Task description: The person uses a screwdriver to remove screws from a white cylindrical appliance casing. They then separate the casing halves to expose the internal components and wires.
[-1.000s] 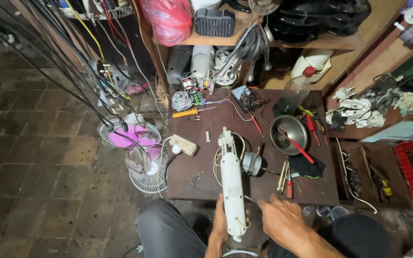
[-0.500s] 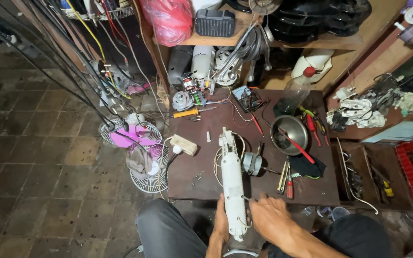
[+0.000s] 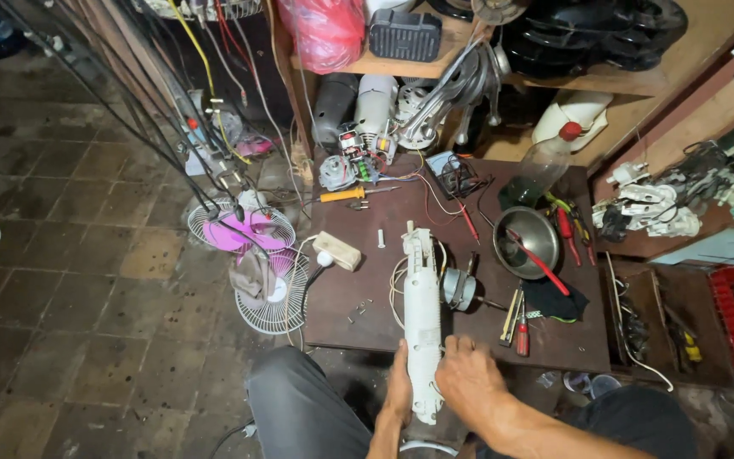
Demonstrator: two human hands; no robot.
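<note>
A long white plastic fan column (image 3: pixel 423 314) lies lengthwise on the dark low table (image 3: pixel 358 297), its near end over my lap. My left hand (image 3: pixel 398 389) grips the column's left side near the bottom. My right hand (image 3: pixel 471 382) wraps over its right side at the same height. White wires (image 3: pixel 396 287) loop out beside the column, and a small grey motor part (image 3: pixel 459 289) lies just to its right.
A steel bowl (image 3: pixel 527 238) with a red-handled tool sits on the table's right. Screwdrivers (image 3: pixel 520 321) lie near the front edge, a yellow-handled one (image 3: pixel 343 195) at the back. Fan grilles (image 3: pixel 269 289) stand on the floor to the left. Cluttered shelves rise behind.
My right hand has slid left from beside the column onto its lower right side. The left hand keeps its grip.
</note>
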